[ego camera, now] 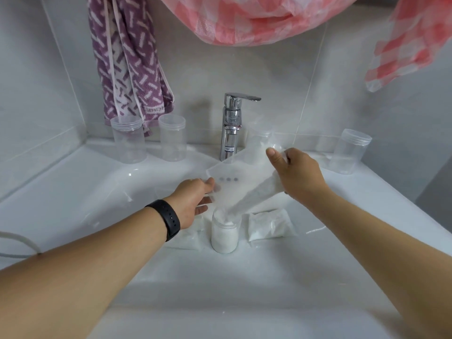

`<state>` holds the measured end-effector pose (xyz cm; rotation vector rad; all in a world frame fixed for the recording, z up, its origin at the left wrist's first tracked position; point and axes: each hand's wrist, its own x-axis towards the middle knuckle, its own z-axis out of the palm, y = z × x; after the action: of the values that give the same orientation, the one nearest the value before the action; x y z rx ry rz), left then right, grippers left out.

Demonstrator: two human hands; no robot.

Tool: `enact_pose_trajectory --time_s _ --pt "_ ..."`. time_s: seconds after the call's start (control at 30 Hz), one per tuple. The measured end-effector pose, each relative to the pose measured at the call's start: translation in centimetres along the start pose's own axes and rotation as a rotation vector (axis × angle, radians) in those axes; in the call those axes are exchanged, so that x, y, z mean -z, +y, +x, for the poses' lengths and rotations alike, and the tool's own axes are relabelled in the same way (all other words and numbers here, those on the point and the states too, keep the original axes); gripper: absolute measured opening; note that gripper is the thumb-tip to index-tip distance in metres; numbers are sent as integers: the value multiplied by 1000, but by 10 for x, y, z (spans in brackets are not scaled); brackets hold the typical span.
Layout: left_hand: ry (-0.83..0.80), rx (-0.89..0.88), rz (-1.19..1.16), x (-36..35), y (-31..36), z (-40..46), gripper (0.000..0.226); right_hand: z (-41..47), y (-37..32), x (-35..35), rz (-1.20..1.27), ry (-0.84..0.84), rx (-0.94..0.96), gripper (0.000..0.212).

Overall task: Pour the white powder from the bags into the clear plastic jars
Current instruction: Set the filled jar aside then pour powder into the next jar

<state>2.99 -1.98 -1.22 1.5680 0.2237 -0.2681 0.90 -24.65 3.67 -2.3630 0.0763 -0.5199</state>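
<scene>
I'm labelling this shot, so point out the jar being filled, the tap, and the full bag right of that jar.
jar point(224, 237): head view, powder-filled body.
tap point(229, 133): head view, chrome column.
full bag point(269, 226): head view, middle.
</scene>
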Motion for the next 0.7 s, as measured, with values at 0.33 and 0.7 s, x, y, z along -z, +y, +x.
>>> enact_pose_trajectory --time_s 0.33,0.7 --pt "7 -59 20 -6 -5 5 19 -9 26 7 72 29 2 61" --pt "93 -64 -16 -9 -14 5 19 -10 33 -1 -52 -94 22 58"
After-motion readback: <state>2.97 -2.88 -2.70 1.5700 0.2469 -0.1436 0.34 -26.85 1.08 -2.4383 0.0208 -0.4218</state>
